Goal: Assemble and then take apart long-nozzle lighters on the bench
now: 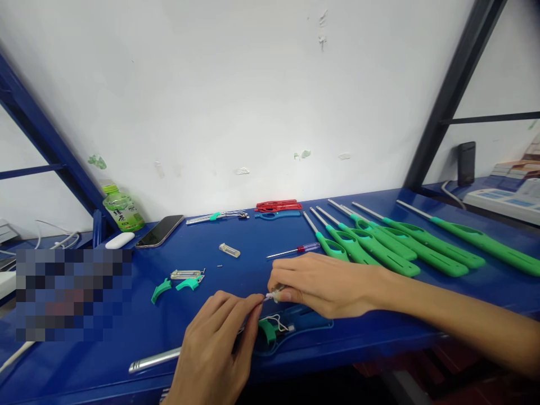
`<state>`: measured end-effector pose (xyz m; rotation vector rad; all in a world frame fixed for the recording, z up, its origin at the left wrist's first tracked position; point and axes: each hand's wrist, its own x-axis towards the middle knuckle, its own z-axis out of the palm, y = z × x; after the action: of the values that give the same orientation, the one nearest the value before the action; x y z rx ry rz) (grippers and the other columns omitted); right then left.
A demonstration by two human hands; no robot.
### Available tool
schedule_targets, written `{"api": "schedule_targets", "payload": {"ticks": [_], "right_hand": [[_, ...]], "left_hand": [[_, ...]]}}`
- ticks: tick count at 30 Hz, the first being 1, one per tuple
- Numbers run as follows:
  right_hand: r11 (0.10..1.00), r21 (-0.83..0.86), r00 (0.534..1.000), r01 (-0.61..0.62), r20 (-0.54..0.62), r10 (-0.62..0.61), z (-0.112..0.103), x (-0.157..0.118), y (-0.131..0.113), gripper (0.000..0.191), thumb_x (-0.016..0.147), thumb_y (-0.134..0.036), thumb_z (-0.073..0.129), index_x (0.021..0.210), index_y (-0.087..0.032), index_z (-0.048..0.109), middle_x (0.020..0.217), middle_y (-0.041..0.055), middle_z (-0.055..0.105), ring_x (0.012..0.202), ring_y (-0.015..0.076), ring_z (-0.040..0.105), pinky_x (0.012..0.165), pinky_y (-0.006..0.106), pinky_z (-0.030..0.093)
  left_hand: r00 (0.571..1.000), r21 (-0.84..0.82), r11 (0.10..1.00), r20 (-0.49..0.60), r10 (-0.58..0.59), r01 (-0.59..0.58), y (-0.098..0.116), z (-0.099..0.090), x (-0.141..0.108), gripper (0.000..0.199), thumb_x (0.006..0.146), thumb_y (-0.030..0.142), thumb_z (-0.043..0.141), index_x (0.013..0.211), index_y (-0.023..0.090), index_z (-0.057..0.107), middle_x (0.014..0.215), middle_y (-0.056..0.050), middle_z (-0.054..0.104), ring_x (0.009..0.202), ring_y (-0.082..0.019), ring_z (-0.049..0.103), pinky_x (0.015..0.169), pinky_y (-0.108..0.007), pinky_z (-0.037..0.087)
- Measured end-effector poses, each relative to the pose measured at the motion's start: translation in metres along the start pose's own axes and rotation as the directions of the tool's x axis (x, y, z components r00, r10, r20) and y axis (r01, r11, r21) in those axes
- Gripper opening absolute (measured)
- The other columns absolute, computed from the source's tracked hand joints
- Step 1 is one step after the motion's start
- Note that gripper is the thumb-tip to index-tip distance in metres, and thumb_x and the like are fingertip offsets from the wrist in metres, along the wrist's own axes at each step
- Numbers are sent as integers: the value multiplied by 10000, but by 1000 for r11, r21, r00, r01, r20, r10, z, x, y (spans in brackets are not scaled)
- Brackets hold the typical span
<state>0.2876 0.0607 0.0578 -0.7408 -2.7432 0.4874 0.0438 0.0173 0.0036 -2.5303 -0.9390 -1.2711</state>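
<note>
My left hand is closed, with thumb and forefinger pinching a thin white tube or wire. My right hand grips a small clear plastic part with a whitish end; most of it is hidden by the fingers. The fingertips of both hands nearly meet at that end. Below them lies an opened long-necked lighter, with a blue half shell, a green trigger, white wires and a silver barrel. My left hand covers part of the barrel.
Several green lighters lie at the right. A screwdriver, a clear tank, green triggers, red shells and a blue shell lie beyond my hands. A phone and a bottle are back left, before the wall.
</note>
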Motion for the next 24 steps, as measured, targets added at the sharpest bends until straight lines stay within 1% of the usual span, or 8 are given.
{"api": "schedule_targets", "payload": {"ticks": [5,14,18,22,24], "right_hand": [[1000,-11,1000,-4,-10,4,0,0,1,238,1143,-329,427,1161,-204,628,1084,45,695,953,201,660,812,336,484],[1000,-24,1000,6,-17,-7,0,0,0,246,1141,-324,430,1157,-204,645,1072,46,715,941,205,668,801,334,486],[999,-26,999,19,-29,-19,0,0,0,267,1139,-314,437,1206,-192,664,1085,58,703,967,203,656,847,335,501],[998,-38,998,43,-34,-45,-1,0,-2,353,1150,-296,375,1284,-162,674,1083,80,663,996,208,619,920,354,505],[997,-54,998,51,-40,-53,-1,0,-3,383,1154,-291,350,1318,-157,670,1092,89,639,993,207,610,931,357,505]], "left_hand": [[1000,-5,1000,-11,5,-5,0,0,-1,184,1041,99,589,1175,196,670,883,4,726,772,-150,613,714,-275,509],[1000,-4,1000,-9,7,-7,-1,1,1,183,1047,109,581,1180,199,669,872,5,729,748,-153,614,698,-279,513],[1000,-3,1000,-11,5,-5,0,1,1,180,1048,116,583,1179,205,670,865,4,732,744,-156,622,696,-283,519],[1000,7,1000,-9,-5,5,2,-1,1,169,1033,100,597,1145,207,664,871,3,741,737,-156,630,699,-285,520],[1000,4,1000,-4,-13,13,2,-1,1,160,1028,98,603,1130,207,662,875,4,743,741,-155,633,699,-283,517]]}}
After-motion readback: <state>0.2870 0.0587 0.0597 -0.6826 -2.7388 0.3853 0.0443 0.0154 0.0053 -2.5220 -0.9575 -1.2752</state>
